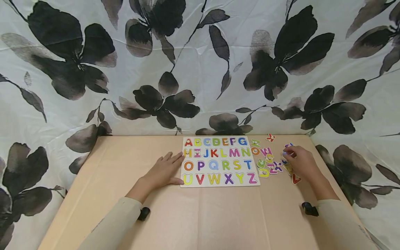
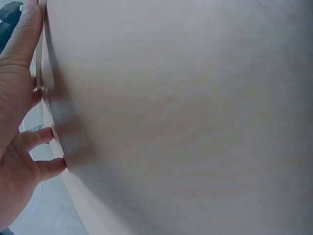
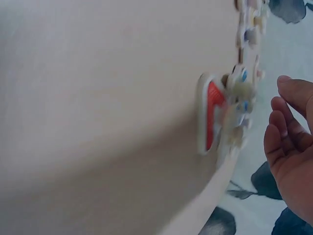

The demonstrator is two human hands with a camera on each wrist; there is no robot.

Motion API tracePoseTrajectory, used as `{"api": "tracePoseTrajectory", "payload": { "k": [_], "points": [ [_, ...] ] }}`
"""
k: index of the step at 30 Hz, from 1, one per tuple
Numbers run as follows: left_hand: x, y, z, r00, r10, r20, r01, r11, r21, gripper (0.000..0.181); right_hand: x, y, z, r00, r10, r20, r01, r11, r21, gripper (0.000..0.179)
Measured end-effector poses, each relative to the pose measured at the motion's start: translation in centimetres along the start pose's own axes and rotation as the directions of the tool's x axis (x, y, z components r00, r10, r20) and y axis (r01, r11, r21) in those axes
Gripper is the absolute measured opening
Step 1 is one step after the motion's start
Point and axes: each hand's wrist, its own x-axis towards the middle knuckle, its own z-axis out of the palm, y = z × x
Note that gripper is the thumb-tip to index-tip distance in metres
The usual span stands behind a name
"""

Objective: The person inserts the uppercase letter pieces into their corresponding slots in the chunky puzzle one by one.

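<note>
A white alphabet puzzle board (image 1: 220,186) lies near the far edge of the table, with rows of coloured capital letters from A to Z. My left hand (image 1: 165,169) rests along its left edge, fingers spread and the thumb by the lower left corner. In the left wrist view, the fingertips (image 2: 51,169) are right at the edge. My right hand (image 1: 300,161) hangs over loose letter pieces, its fingers loosely bent and nothing showing between thumb and index in the right wrist view. Just below its fingertips is a bluish piece (image 1: 284,153). A red V piece (image 1: 296,179) lies below that hand.
Several loose letter pieces lie right of the board, among them an orange O (image 1: 255,151), a purple X (image 1: 277,166) and a red Y (image 1: 270,138). Some overlap. Behind the tan table (image 1: 218,218) hangs a flowered cloth (image 1: 200,69).
</note>
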Motion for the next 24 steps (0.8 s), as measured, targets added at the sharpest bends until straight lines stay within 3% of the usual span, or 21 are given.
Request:
{"api": "tracePoseTrajectory", "payload": {
  "k": [8,15,24],
  "points": [
    [0.0,0.1,0.0,1.0,-0.014,0.015,0.014,1.0,0.0,0.109,-0.2,1.6,0.1,0.995,0.07,0.068,-0.069,0.997,-0.017,0.029],
    [0.1,0.1,0.1,0.999,-0.021,0.026,0.021,1.0,0.002,0.109,-0.2,1.5,0.4,0.989,0.107,0.1,-0.105,0.994,-0.017,0.027],
    [0.1,0.0,0.2,0.999,-0.025,0.027,0.025,1.0,-0.004,0.109,-0.4,1.6,0.7,0.989,0.105,0.1,-0.101,0.994,-0.046,0.023]
  ]
}}
